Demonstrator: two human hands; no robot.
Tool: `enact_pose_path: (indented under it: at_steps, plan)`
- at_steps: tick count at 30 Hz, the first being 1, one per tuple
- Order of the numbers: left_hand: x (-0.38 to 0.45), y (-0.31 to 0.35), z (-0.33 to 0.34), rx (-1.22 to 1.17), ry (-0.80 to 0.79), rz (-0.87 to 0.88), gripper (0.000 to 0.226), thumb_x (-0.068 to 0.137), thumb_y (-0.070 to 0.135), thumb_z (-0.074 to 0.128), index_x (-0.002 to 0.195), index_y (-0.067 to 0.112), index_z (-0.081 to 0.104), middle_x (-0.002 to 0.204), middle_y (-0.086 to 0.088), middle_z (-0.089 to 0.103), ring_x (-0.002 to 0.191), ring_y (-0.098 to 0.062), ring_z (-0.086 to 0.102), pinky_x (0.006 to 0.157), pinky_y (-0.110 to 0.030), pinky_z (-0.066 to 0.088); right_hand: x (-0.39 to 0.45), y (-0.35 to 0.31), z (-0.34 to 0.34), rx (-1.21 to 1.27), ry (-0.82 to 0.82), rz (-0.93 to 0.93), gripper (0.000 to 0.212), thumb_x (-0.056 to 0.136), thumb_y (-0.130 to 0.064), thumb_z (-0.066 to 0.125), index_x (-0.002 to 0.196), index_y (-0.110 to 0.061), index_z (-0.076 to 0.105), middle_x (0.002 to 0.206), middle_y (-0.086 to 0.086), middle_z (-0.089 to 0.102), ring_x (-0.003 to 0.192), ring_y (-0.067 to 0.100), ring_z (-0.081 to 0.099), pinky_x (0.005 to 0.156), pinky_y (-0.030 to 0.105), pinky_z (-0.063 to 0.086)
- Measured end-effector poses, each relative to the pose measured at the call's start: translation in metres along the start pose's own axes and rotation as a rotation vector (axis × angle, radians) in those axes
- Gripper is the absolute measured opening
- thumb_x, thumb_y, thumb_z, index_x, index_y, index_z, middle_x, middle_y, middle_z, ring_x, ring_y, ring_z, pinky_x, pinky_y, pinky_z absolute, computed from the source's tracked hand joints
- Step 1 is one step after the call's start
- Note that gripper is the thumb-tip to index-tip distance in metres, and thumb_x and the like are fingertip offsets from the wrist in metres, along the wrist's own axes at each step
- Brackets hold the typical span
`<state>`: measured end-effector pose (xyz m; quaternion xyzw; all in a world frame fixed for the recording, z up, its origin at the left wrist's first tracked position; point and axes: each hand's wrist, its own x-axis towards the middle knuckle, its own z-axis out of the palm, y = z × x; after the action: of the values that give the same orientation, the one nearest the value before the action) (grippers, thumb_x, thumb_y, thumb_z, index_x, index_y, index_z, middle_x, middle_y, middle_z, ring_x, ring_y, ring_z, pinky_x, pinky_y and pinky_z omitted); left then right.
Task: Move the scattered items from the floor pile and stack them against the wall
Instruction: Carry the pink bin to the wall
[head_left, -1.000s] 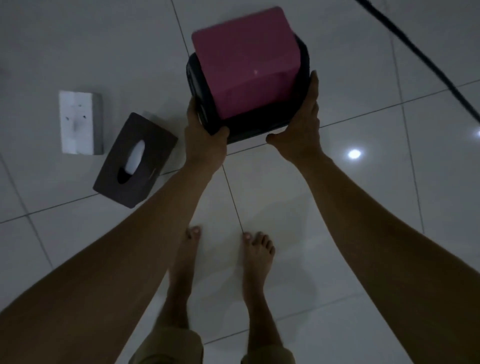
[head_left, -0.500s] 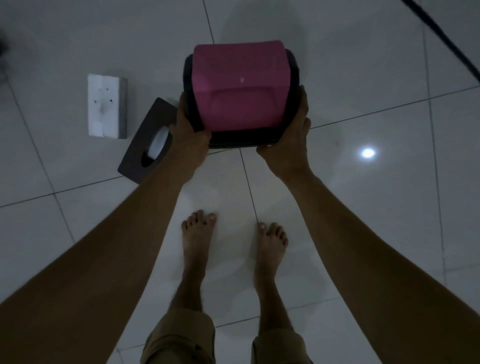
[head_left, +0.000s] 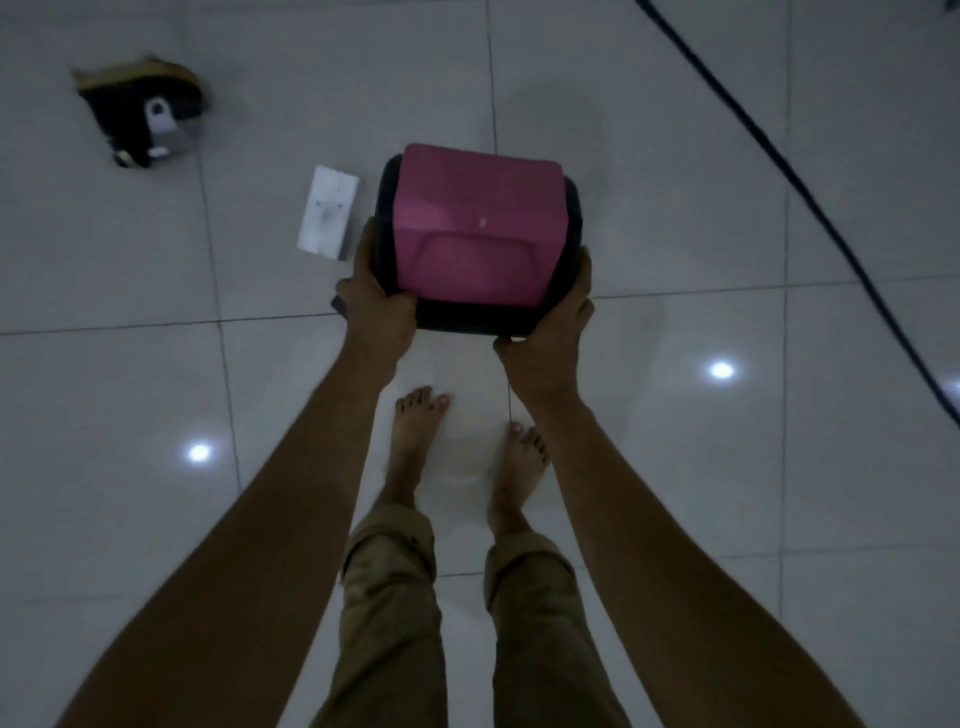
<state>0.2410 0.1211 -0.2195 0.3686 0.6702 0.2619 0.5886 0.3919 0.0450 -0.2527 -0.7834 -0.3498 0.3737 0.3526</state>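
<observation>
A pink box with a black rim (head_left: 475, 234) is held up in front of me above the tiled floor. My left hand (head_left: 376, 296) grips its left side, thumb over the near edge. My right hand (head_left: 553, 322) grips its right side and near corner. A white flat box (head_left: 328, 217) lies on the floor just left of the pink box. Only a corner of the dark tissue box (head_left: 338, 305) shows beside my left hand. A dark bundle of items (head_left: 143, 117) lies at the far left.
A black cable (head_left: 810, 171) runs diagonally across the floor at the right. My bare feet (head_left: 418, 431) stand on the glossy white tiles below the box. Ceiling lights reflect on the floor.
The pink box has been drawn nearer to me and lifted, now covering most of the dark tissue box. The view has widened, bringing the dark bundle at the far left into sight.
</observation>
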Motion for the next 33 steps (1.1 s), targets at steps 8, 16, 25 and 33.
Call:
enact_pose_path:
  at_steps: [8,16,25,33]
  plan:
    - [-0.139,0.066,-0.072,-0.185,0.217,-0.017,0.082,0.082,-0.022,0.041,0.152,0.016,0.021,0.139,-0.010,0.048,0.119,-0.017,0.054,0.098,-0.028,0.049,-0.078,-0.129,-0.041,-0.018,-0.235,-0.157,0.121,0.074,0.006,0.072,0.154,-0.018,-0.015,0.136,0.013,0.033,0.092,-0.015,0.032,0.071,-0.004,0.038]
    - [-0.251,0.084,-0.147,-0.311,0.398,-0.053,0.081,0.082,-0.016,0.042,0.152,0.022,0.022,0.139,-0.012,0.046,0.116,-0.019,0.054,0.092,-0.027,0.053,-0.168,-0.213,-0.044,-0.182,-0.444,-0.402,0.128,0.079,-0.013,0.078,0.143,-0.042,-0.029,0.159,0.017,-0.013,0.146,0.029,0.017,0.100,0.047,0.048]
    - [-0.355,0.045,-0.257,-0.497,0.620,0.053,0.066,0.083,-0.008,0.056,0.109,0.053,0.050,0.115,0.000,0.062,0.102,-0.013,0.064,0.076,-0.027,0.057,-0.278,-0.272,0.023,-0.390,-0.757,-0.653,0.135,0.073,-0.014,0.084,0.140,-0.042,-0.029,0.156,0.021,-0.027,0.145,0.037,0.017,0.098,0.043,0.049]
    - [-0.453,-0.018,-0.363,-0.653,0.844,0.027,0.070,0.084,-0.002,0.059,0.130,0.047,0.041,0.122,0.005,0.060,0.108,-0.011,0.060,0.087,-0.037,0.056,-0.402,-0.301,0.116,-0.483,-1.002,-0.842,0.134,0.076,-0.014,0.081,0.139,-0.043,-0.034,0.154,0.021,-0.031,0.127,0.035,0.049,0.070,0.024,0.048]
